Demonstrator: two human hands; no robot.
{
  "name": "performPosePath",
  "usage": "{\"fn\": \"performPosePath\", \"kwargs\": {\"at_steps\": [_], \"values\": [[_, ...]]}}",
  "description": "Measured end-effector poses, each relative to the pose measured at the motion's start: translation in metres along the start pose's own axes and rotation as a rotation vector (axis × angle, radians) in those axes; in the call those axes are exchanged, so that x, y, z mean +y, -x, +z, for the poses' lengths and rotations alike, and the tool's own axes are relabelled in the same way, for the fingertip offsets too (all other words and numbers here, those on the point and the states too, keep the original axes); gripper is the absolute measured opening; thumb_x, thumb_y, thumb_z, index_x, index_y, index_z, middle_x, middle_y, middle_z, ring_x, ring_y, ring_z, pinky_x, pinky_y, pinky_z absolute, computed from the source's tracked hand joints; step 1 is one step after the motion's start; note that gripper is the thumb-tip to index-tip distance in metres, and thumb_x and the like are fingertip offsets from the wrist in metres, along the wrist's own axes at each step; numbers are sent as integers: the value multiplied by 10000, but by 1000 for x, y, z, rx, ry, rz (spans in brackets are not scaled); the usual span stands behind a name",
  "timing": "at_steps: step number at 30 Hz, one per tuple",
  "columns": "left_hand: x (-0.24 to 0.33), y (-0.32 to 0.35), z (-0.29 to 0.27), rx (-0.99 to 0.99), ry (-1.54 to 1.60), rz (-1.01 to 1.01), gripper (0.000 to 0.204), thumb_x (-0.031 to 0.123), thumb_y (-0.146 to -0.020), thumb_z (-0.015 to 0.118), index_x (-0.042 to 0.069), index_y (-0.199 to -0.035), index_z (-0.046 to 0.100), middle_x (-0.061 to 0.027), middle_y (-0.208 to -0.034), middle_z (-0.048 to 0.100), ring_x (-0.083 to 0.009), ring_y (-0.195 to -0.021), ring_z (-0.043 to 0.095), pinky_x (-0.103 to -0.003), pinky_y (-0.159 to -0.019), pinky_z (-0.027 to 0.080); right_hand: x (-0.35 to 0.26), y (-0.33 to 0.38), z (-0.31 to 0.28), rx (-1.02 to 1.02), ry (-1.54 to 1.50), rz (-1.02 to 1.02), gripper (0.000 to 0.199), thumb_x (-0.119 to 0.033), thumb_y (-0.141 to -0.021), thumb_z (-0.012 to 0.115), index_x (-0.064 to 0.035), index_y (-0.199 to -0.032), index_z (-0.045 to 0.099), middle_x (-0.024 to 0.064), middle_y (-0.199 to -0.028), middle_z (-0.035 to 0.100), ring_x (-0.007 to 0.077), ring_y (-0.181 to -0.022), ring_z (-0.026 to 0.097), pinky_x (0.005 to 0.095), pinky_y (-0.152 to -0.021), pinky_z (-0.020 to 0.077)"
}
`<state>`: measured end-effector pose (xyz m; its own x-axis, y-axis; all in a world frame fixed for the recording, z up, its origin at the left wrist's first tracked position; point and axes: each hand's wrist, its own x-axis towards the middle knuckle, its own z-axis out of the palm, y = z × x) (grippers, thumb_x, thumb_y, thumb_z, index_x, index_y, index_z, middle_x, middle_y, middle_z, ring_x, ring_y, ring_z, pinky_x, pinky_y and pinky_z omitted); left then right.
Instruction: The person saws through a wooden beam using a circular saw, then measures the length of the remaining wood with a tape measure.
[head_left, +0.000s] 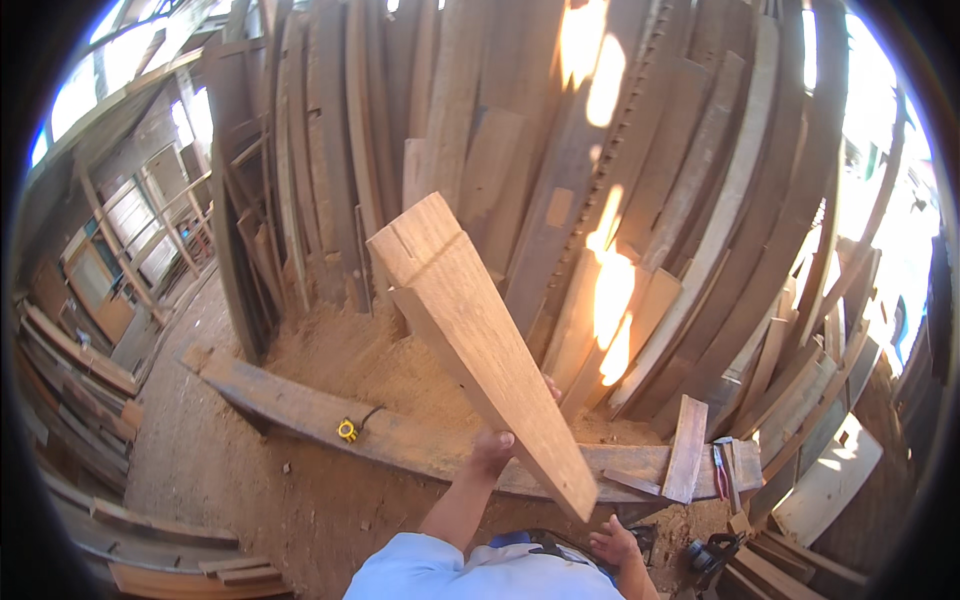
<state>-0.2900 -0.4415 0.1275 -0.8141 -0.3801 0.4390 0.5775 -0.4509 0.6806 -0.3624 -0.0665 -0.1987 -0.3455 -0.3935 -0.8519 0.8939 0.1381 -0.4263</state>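
Note:
My left hand (490, 450) grips a thick squared wooden beam (490, 345) from below, its thumb on the near side and fingertips showing past the far edge. The beam is held up at a slant, its far end up and to the left. A cut line runs across the face near that end, which has a notched step. Close to the beam's lower end, but apart from it, my right hand (615, 543) is open and holds nothing, fingers loosely apart.
A long low plank (300, 400) lies across in front, bearing a yellow tape measure (347, 430), a short board (687, 450) and red-handled pliers (720, 472). Sawdust (385, 375) is heaped behind it. Tall boards (480, 180) lean upright beyond. A dark power tool (712, 552) sits at lower right.

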Motion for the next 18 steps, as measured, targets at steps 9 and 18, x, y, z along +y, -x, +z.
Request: {"fn": "performPosePath", "kwargs": {"at_steps": [9, 18], "values": [[-36, 80, -76, 260, 269, -108, 947, 404, -806, 870, 85, -1554, 386, -107, -1455, 537, -315, -1371, 530, -493, -1146, 464, -18, 19, 31, 137, -110, -256, 582, -678, -1019, 517, -215, -1359, 609, 12, -1206, 689, 256, -1046, 621, 457, -772, 468], [-100, 175, -176, 1269, 274, -219, 600, 249, -955, 773, 88, -1467, 507, -87, -1413, 600, -302, -1328, 565, -548, -1106, 477, -39, 33, -10, 515, 227, -404, 697, -616, -979, 640, 53, -1174, 659, 150, -999, 689, 243, -823, 654, 395, -610, 506]]}}
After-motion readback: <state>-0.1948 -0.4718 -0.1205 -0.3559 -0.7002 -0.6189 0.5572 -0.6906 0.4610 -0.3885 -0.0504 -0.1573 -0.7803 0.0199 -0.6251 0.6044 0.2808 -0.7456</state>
